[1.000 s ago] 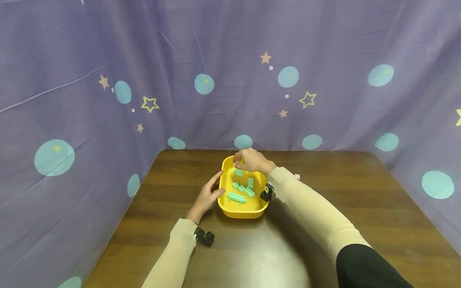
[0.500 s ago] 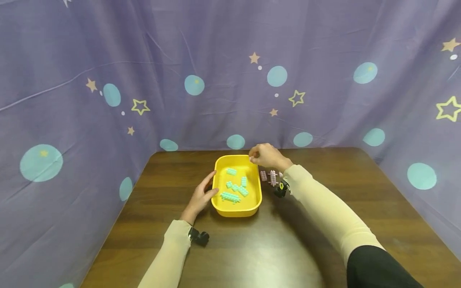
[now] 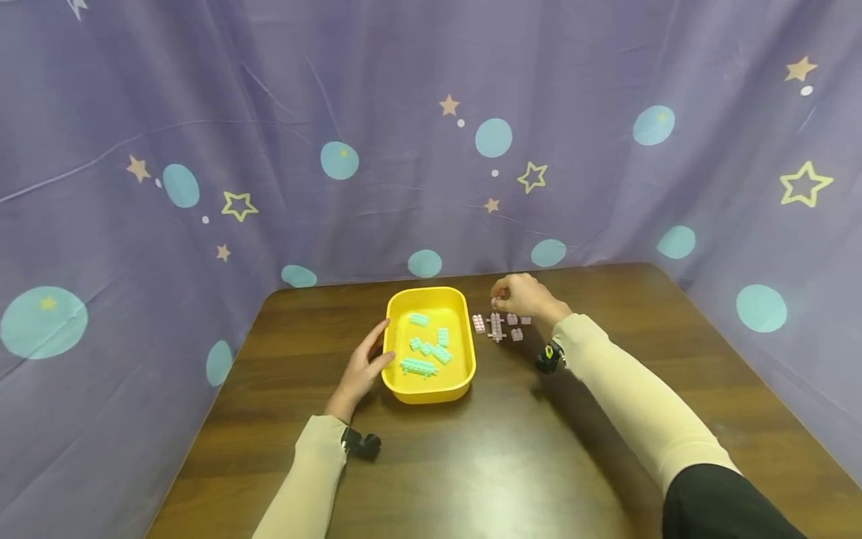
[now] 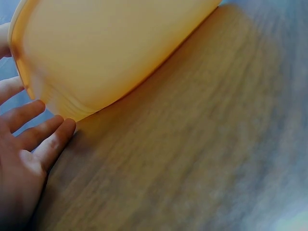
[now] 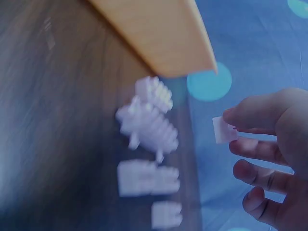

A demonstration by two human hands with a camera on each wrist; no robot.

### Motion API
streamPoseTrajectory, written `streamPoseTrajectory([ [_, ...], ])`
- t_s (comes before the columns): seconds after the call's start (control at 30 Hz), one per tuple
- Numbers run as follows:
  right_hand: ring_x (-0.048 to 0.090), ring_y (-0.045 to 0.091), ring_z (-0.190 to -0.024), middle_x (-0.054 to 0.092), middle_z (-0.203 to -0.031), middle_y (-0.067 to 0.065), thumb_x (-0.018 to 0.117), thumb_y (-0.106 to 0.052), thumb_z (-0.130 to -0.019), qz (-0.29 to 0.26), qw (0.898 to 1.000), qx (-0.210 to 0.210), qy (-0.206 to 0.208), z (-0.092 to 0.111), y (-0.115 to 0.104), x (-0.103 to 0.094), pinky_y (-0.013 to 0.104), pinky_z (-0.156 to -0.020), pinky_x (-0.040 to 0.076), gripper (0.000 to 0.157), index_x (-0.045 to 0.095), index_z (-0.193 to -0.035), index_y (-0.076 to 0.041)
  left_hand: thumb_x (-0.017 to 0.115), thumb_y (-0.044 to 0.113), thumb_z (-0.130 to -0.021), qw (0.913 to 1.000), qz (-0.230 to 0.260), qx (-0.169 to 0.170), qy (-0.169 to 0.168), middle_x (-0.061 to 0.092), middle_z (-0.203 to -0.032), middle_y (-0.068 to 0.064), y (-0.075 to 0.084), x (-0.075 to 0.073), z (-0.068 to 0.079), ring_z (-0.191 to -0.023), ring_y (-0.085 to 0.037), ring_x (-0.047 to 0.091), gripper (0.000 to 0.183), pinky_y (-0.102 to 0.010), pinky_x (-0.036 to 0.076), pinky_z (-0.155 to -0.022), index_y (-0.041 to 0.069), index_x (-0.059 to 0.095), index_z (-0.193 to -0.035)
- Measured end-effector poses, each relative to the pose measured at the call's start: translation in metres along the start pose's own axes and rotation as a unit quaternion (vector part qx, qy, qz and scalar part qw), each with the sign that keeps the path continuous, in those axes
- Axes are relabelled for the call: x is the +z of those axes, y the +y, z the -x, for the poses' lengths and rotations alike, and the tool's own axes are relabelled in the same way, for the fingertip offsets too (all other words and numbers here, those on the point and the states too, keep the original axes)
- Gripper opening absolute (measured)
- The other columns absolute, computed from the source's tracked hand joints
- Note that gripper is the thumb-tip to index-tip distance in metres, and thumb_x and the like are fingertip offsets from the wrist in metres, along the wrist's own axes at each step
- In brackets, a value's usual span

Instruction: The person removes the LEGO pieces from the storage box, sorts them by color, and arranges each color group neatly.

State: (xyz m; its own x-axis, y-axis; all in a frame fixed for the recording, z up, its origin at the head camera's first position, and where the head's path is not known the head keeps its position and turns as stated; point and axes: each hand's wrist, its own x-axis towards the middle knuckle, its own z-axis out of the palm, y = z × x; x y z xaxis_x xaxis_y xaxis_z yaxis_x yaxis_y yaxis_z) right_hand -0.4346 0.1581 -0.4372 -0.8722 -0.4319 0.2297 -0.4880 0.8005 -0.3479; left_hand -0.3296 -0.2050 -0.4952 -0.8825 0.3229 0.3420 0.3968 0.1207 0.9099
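My left hand [image 3: 360,370] touches the left outer wall of a yellow plastic tub [image 3: 429,397]; in the left wrist view its fingers [image 4: 53,144] lie spread and fairly straight against that wall. Inside the tub sit mint-green toy bricks, among them a long one [image 3: 418,367]. A small pale pink toy brick [image 5: 222,131] is pinched between the thumb and index finger of my right hand [image 3: 528,296], right of the tub and above the table. Below that hand lie more pink bricks, including a long piece with side pegs [image 3: 496,327] and a studded brick [image 3: 479,323].
Smaller pink bricks [image 3: 516,335] lie right of the long pink piece. Everything stands on a brown wooden table [image 3: 431,464]. A purple curtain [image 3: 377,209] printed with stars and blue dots hangs behind and beside it.
My right hand has moved right, from over the tub to above the pink bricks, which have come into fuller view. The left hand stays at the tub's wall. The head view has turned right.
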Motion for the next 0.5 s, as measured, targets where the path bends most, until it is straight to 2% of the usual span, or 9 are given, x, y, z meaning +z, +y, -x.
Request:
streamPoseTrajectory([
  [0.27,0.062,0.018,-0.079,0.068,-0.083,-0.002,0.072,-0.019,-0.083,0.004,1.0,0.021,0.001,0.025,0.029,0.004,0.039,-0.073,0.051,0.014,0.076,-0.095,-0.011,0.056,-0.003,-0.094,1.0,0.001,0.006,0.001,0.029,-0.15,-0.036,-0.002,-0.002,0.0,-0.13,-0.056,0.037,0.064,-0.015,0.047,-0.089,-0.009,0.025,-0.15],
  [0.5,0.063,0.017,-0.08,0.068,-0.082,-0.005,0.073,-0.021,-0.083,0.005,0.999,0.041,-0.018,0.053,0.043,0.009,0.04,-0.073,0.051,0.012,0.076,-0.094,-0.016,0.056,-0.002,-0.093,0.9999,-0.015,0.005,0.001,0.031,-0.149,-0.035,0.0,0.0,0.0,-0.129,-0.056,0.039,0.063,-0.016,0.046,-0.089,-0.009,0.027,-0.149],
])
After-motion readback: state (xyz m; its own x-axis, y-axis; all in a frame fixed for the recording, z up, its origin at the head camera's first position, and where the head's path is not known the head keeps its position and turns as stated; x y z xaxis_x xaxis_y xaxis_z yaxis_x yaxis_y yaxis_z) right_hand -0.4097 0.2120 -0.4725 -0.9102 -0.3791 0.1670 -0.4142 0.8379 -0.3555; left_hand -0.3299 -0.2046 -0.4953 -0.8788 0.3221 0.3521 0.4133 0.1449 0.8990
